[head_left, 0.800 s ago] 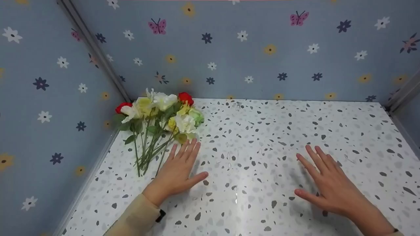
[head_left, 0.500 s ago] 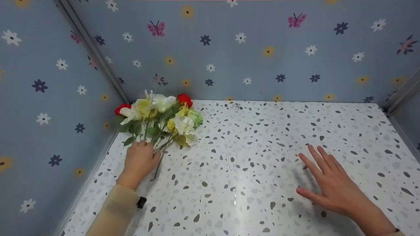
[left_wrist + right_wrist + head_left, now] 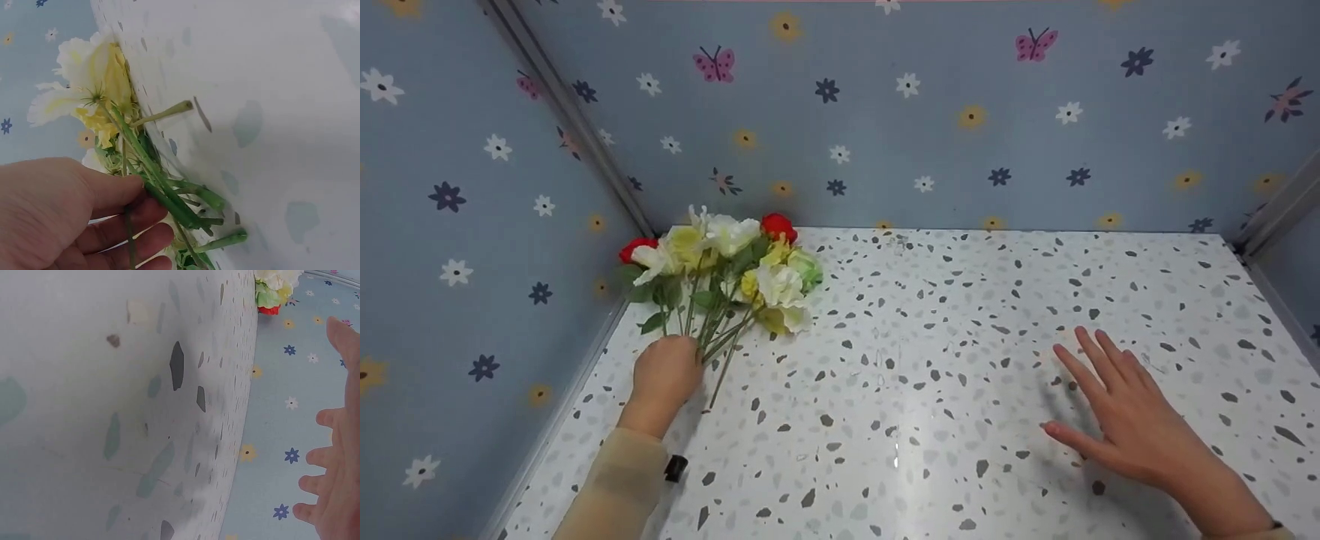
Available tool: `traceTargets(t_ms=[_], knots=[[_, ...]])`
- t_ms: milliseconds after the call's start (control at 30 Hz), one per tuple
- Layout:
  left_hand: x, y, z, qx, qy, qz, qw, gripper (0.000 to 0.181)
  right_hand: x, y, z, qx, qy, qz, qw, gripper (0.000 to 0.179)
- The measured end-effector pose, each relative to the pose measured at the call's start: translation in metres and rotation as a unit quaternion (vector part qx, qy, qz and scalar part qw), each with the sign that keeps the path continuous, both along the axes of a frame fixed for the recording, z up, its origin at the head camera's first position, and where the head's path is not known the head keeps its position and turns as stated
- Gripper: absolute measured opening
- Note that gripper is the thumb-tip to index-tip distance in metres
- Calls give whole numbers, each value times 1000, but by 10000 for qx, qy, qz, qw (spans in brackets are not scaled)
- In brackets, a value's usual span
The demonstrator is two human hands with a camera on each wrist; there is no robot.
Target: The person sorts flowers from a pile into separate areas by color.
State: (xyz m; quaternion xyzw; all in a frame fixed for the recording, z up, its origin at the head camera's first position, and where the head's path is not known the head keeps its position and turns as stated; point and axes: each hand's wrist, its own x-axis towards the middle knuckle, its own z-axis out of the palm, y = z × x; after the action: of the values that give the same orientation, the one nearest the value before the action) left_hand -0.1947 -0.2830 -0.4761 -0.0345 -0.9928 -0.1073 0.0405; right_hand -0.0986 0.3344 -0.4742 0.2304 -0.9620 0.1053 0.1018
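A bunch of long-stemmed flowers (image 3: 730, 235), white, yellow, red and pale green, lies at the far left of the speckled surface, blooms toward the back wall. My left hand (image 3: 666, 379) holds several of their green stems near the lower ends. In the left wrist view, the thumb and index finger of that hand (image 3: 73, 208) pinch the stems (image 3: 163, 194) below a white-and-yellow flower (image 3: 93, 73). One stem (image 3: 727, 367) lies outside its grip. On the right, my right hand (image 3: 1140, 427) hovers over the surface with fingers spread, holding nothing.
The white speckled tabletop (image 3: 915, 322) stretches between both hands. Behind it stands a blue wall (image 3: 877, 120) printed with flowers and butterflies; another such wall (image 3: 442, 300) borders the left side. A grey post (image 3: 577, 120) marks their corner.
My left hand has moved left from beside the bunch onto the stems, and its fingers have curled round them. My right hand stays nearly in place.
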Motion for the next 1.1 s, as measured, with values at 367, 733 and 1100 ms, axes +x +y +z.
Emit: traceTargets(t_ms=[367, 733, 1100], knots=[[10, 11, 6, 836, 1397, -235, 9864, 12, 0, 2, 3, -69, -114, -104, 9999, 103], [5, 11, 0, 996, 1220, -27, 9875, 16, 4, 3, 5, -184, -136, -169, 9996, 100], [4, 5, -18, 353, 1450, -504, 9875, 10, 6, 6, 7, -157, -283, -266, 9991, 101]])
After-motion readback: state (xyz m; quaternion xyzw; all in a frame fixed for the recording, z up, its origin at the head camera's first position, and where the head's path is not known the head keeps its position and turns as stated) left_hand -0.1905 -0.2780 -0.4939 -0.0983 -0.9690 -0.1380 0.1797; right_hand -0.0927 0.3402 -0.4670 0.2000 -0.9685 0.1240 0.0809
